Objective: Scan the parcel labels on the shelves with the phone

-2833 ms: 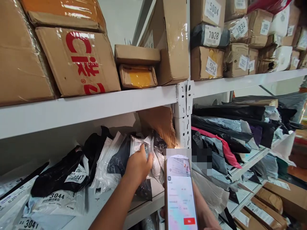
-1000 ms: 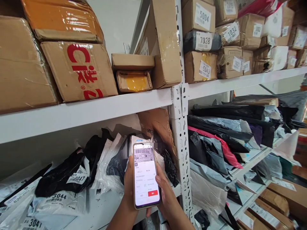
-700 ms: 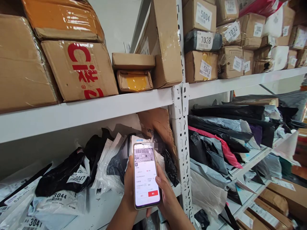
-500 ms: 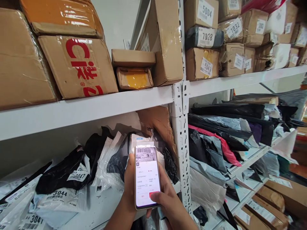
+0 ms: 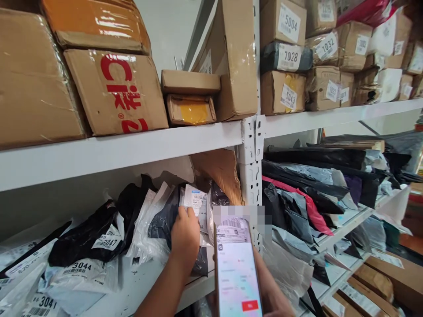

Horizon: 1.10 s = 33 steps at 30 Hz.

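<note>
- Currently, the left hand point(image 5: 185, 231) is over the lower white metal shelf point(image 5: 142, 286), back to the camera, with its fingers bent at the front of a small white plastic parcel with a printed barcode label point(image 5: 199, 201); whether they pinch it or only touch it, I cannot tell.
- That parcel stands leaning among other bags near the shelf's right end, with its label facing out.
- The right hand point(image 5: 269, 288) is wrapped around a tall smartphone with a lit screen point(image 5: 236, 268), held upright in front of the shelf; most of its fingers are hidden behind the phone.
- The screen shows a barcode picture at the top and a red button low down; the smaller text is too blurred to read.
- Just left of the parcel sits a dark grey plastic bag point(image 5: 161, 224); behind it to the right stands a torn brown cardboard sheet point(image 5: 218, 169).
- Farther left, a black plastic bag labelled 3047 point(image 5: 79, 244) rests partly on a white bag labelled 3044 point(image 5: 87, 281).
- Above, a brown carton with red lettering point(image 5: 92, 105) stands on the upper white shelf point(image 5: 132, 154).
</note>
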Motion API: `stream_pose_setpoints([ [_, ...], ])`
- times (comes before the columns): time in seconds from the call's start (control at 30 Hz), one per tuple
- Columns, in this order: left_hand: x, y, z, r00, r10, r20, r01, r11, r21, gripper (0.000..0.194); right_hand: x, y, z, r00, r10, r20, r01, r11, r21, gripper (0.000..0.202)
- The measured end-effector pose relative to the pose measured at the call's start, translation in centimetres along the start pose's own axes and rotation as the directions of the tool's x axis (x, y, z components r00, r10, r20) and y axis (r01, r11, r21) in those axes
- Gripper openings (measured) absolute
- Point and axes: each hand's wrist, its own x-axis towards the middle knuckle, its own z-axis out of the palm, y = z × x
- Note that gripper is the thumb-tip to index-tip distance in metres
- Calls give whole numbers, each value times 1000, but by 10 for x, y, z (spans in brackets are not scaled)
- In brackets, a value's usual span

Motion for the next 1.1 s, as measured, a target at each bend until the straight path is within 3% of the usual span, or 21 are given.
stream_pose_setpoints([
  [0.1,11,4,-15,1000,5,18,-7,992,124,35,-8,-11,-18,996,-13,-84,7,997,-77,100],
  [0.17,19,5,-21,990,131,55,-137,982,129,38,-2,-21,-23,994,24,-111,-34,995,-92,68],
  [0.23,27,5,-24,938,300,172,-317,945,82,38,8,-31,-22,981,138,-138,-146,988,-49,42],
  [0.3,33,8,-27,889,381,254,-398,917,17,38,18,-40,-16,951,256,-172,-258,966,10,52],
  [0.33,36,10,-29,889,374,266,-387,922,-2,41,21,-42,-14,937,294,-188,-293,956,30,57],
  [0.43,42,19,-38,915,264,304,-260,964,-53,52,27,-45,-12,925,320,-205,-321,947,27,57],
  [0.5,46,21,-43,900,225,373,-205,974,-91,45,29,-42,-18,932,314,-182,-318,948,8,51],
  [0.6,48,15,-45,883,217,417,-194,976,-96,40,26,-33,-28,960,249,-128,-257,965,-57,42],
  [0.63,48,12,-45,888,210,408,-197,978,-74,41,22,-30,-29,973,200,-115,-210,975,-78,47],
  [0.73,47,3,-45,909,169,381,-190,982,17,45,2,-18,-24,994,47,-101,-56,995,-88,98],
  [0.83,47,-2,-50,904,132,406,-172,983,64,45,-15,-6,-14,987,18,-158,-24,999,-40,119],
  [0.93,51,-3,-52,902,107,418,-151,986,75,45,-13,4,-10,980,45,-192,-51,998,-25,126],
  [1.1,59,-1,-43,923,115,367,-150,986,69,41,15,13,-9,992,-26,-123,21,999,-44,107],
])
